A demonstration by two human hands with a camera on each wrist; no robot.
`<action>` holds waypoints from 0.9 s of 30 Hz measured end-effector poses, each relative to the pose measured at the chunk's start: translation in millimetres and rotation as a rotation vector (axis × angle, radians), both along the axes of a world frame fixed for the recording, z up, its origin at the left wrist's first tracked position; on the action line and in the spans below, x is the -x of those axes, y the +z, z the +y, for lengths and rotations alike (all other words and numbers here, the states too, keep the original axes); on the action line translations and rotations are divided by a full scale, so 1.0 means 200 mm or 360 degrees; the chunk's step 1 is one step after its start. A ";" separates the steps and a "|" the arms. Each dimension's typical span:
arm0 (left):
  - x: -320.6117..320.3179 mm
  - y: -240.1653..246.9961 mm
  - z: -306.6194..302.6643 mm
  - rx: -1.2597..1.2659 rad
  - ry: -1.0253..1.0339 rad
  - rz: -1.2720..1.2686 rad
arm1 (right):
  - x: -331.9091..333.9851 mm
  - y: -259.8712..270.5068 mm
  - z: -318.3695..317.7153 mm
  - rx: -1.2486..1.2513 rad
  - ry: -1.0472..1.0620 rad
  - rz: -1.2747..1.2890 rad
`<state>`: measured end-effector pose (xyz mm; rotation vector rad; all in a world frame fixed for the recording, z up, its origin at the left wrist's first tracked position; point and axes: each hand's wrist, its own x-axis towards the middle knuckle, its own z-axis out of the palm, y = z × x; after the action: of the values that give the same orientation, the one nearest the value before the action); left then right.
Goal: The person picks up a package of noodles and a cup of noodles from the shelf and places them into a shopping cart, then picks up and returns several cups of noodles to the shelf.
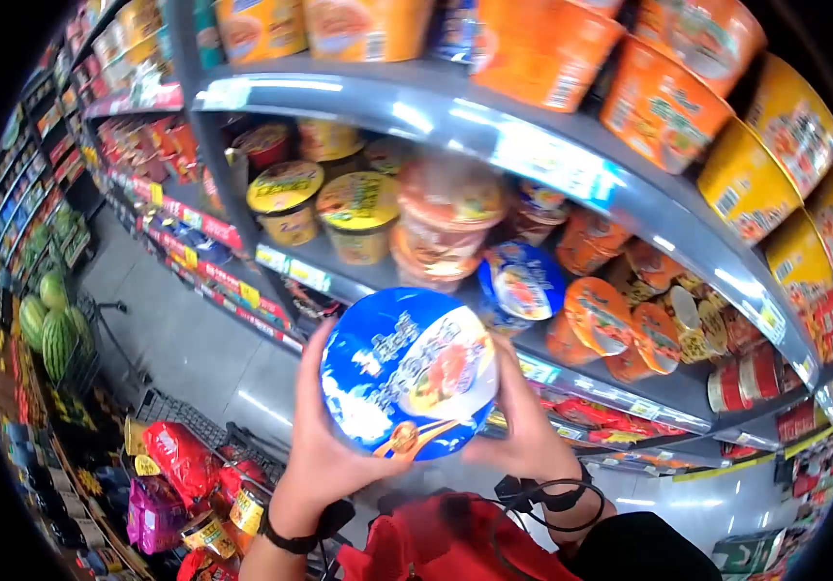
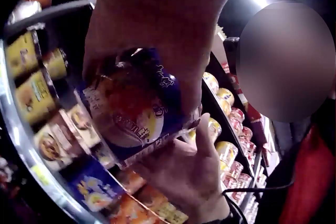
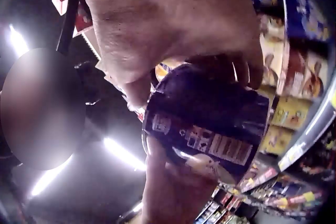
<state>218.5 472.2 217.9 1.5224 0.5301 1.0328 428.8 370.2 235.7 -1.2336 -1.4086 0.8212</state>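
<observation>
A large blue instant noodle bowl is held up between both hands, its printed lid facing the head camera. The left hand grips it from the left side, thumb near the lower rim. On the opposite side the right hand holds the bowl with its fingers behind the wall. In the right wrist view the bowl's dark blue side shows a barcode and printed panel. A similar blue bowl sits on the shelf just beyond the held one.
The shelf carries yellow-lidded cups, stacked brown bowls and orange bowls. Above, a curved shelf edge juts out under large orange tubs. At lower left stands a shopping cart with packages; watermelons lie farther back.
</observation>
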 end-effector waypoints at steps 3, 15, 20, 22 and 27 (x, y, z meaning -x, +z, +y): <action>-0.37 0.09 -0.05 -0.0084 -0.0140 -0.0061 | -0.17 0.04 -0.12 0.0061 -0.0313 0.0051; -1.14 0.08 0.07 -0.0290 -0.0181 -0.0227 | -0.74 0.02 0.12 -0.0262 -0.0912 -0.0135; -1.08 -0.03 0.10 -0.0449 0.0029 0.0408 | -0.72 -0.02 0.14 0.0100 -0.1010 -0.0258; -1.03 -0.05 0.10 -0.0486 -0.0054 0.0382 | -0.76 -0.12 0.18 -0.0276 -0.0904 -0.0278; -0.53 -0.02 0.01 -0.0388 -0.0390 0.0516 | -0.55 -0.04 -0.04 -0.0390 -0.1367 -0.0729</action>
<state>325.4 474.2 214.4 1.9358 0.4363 0.6822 539.5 361.2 228.4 -1.6888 -1.0942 -0.2301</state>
